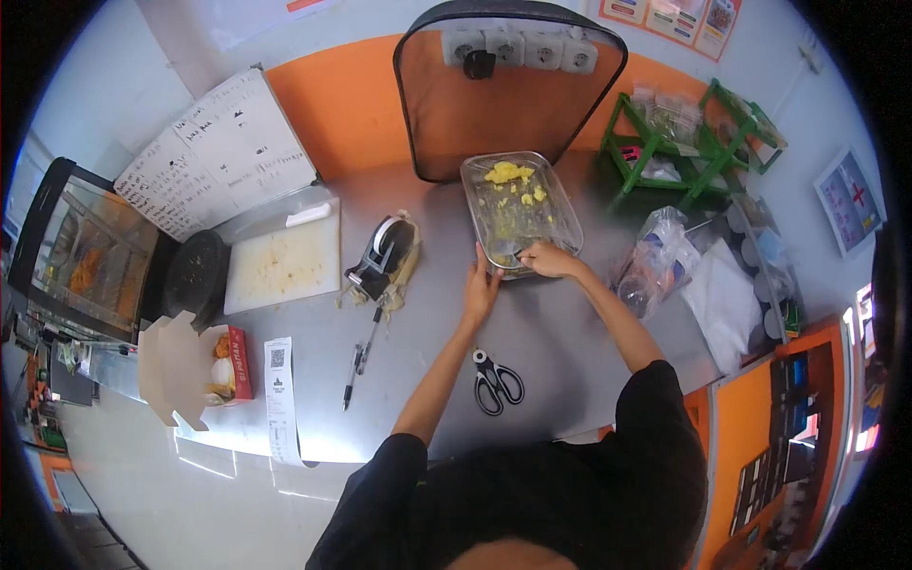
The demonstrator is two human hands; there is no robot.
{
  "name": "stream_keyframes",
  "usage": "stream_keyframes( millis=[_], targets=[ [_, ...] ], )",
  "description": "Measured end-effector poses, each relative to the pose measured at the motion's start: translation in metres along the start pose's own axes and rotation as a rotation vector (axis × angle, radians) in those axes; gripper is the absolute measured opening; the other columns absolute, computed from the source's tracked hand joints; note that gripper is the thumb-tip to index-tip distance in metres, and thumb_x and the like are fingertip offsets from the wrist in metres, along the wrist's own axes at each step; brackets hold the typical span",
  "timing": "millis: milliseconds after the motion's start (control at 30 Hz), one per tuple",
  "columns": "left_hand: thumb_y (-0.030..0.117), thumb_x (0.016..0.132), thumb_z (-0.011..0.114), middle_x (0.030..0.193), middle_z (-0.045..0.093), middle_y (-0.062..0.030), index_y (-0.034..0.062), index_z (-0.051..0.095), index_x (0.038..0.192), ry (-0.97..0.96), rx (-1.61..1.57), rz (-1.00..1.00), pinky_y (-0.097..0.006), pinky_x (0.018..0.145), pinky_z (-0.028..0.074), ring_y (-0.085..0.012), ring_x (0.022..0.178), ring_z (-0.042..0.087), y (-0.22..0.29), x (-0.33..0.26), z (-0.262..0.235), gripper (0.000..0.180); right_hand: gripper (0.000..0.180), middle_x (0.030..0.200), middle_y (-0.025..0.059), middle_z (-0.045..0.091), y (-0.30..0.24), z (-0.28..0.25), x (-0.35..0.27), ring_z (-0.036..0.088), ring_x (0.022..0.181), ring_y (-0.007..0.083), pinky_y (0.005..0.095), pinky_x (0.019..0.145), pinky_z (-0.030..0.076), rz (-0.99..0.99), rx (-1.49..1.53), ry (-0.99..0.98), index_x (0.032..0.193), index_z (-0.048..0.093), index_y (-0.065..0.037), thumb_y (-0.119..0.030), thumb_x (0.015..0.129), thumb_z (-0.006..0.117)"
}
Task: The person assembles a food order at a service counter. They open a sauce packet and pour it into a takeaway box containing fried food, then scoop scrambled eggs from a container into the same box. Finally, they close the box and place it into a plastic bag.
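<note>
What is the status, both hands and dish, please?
Left hand against clear dish's near left corner. Right hand curled at near end; grip unclear. Yellow food mostly at far end. Scissors apart, seemingly not blocking.

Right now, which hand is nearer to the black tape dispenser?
Left. The left hand is to the right of the tape dispenser, at the clear tray's near edge; the right hand is farther right, at that same edge.
</note>
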State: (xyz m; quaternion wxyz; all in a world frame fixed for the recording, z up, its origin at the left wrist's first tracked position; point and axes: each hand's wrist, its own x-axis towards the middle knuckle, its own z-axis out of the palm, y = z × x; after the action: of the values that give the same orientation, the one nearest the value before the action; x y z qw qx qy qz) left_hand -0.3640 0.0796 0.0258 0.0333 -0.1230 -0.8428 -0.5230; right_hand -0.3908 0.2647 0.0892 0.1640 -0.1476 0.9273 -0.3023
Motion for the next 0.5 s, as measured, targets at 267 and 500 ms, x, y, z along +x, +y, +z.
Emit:
stream_keyframes(
  millis=[267,500],
  targets=[
    [0.036,0.079,0.055,0.092,0.049,-0.0131,0.0238,0.013,0.136,0.041,0.331,-0.093,-0.039,0.061,0.046,-0.0271,0.075,0.055,0.010,-0.003,-0.003,0.072,0.005,0.051,-0.0077,0.028,-0.008,-0.023,-0.013,0.024,0.037,0.0006,0.0170,0.031,0.014,0.513,1.441,-0.228,0.084,0.040,-0.016,-0.016,0.088,0.040],
    [0.040,0.078,0.054,0.092,0.049,-0.0116,0.0298,0.015,0.135,0.011,0.415,-0.142,-0.040,0.061,0.047,-0.0273,0.079,0.055,0.011,-0.002,-0.010,0.070,0.007,0.053,-0.0058,0.035,0.033,-0.012,-0.012,0.029,0.038,0.0032,0.0189,0.032,0.021,0.472,1.483,-0.070,0.090,0.049,-0.013,-0.015,0.087,0.043]
  ],
)
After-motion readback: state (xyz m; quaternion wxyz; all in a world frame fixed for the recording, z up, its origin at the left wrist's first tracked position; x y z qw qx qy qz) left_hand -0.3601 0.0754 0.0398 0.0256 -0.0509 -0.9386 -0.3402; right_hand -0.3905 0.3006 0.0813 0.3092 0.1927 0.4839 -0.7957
